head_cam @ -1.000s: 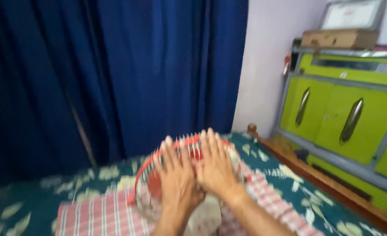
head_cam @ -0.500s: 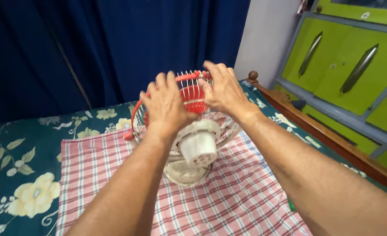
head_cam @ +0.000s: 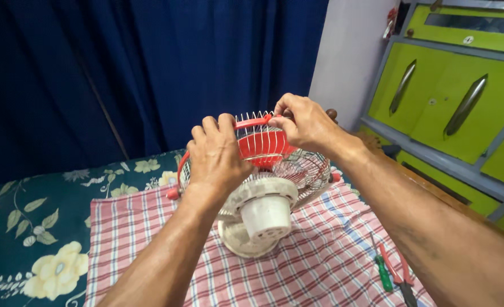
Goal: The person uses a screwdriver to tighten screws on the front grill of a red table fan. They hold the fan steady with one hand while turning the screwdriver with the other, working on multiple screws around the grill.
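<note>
- The fan (head_cam: 260,187) stands on a red and white checked cloth (head_cam: 320,267), its white motor housing turned toward the camera.
- The left hand (head_cam: 218,156) is closed over the fan's red rim.
- The right hand (head_cam: 300,122) pinches the top of the same rim.
- The cloth lies over a dark green flowered sheet (head_cam: 36,227).
- To the right of the fan, a green screwdriver (head_cam: 383,273) and red pliers (head_cam: 399,273) lie on the cloth.
- Behind the fan hangs a blue curtain (head_cam: 149,68); a green cabinet (head_cam: 462,96) stands to its right.
</note>
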